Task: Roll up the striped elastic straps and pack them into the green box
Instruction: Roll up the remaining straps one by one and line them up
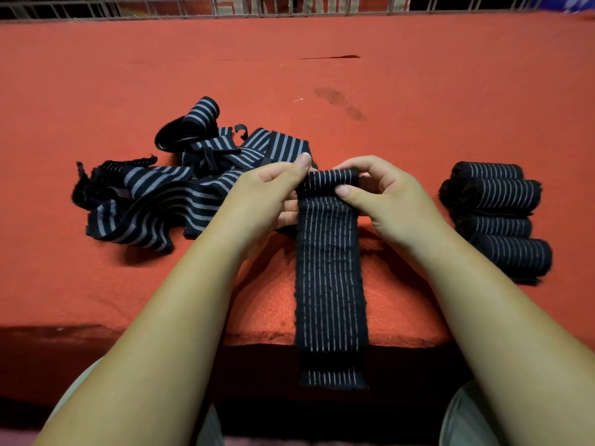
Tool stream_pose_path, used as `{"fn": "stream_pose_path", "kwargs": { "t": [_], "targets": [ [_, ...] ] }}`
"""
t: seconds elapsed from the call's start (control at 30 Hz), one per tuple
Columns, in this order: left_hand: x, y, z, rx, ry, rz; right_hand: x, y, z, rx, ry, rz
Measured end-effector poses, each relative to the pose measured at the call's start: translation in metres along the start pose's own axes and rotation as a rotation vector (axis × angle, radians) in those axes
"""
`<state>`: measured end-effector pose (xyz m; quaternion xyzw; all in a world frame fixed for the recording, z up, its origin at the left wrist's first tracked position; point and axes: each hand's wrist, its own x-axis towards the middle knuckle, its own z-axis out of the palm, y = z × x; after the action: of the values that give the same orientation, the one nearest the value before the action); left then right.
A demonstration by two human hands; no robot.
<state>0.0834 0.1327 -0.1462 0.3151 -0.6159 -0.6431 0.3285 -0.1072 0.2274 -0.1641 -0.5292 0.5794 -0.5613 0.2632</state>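
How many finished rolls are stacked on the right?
4, in a column right of the right hand: farthest roll, second roll, third roll, nearest roll. More may hide underneath.

head view, close, looking forward-down over red table (418, 91).

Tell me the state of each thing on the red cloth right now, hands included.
Strap in hand: far end rolled, rest flat, tail hanging over the near edge.
Left hand: grips the roll's left end.
Right hand: grips the roll's right end.
Strap pile: loose, tangled, unrolled.
Finished rolls: rolled up, lying side by side.
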Motion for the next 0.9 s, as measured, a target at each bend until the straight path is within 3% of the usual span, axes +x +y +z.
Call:
{"fn": "stream_pose_path", "kwargs": {
  "t": [0.4, 0.67, 0.9],
  "targets": [
    [0.0033, -0.0024, -0.0027, -0.104, 0.052, 0.040, 0.0005, -0.0007, 0.0006, 0.005, 0.030, 0.068],
    [0.0034, -0.0052, -0.0060, -0.039, 0.002, 0.005, -0.0011, 0.0016, 0.0004, 0.091, 0.018, 0.043],
    [0.0040, -0.0044, -0.0023, -0.057, 0.043, 0.047, -0.0002, 0.0013, -0.0012, -0.030, 0.067, 0.059]
  ]
}}
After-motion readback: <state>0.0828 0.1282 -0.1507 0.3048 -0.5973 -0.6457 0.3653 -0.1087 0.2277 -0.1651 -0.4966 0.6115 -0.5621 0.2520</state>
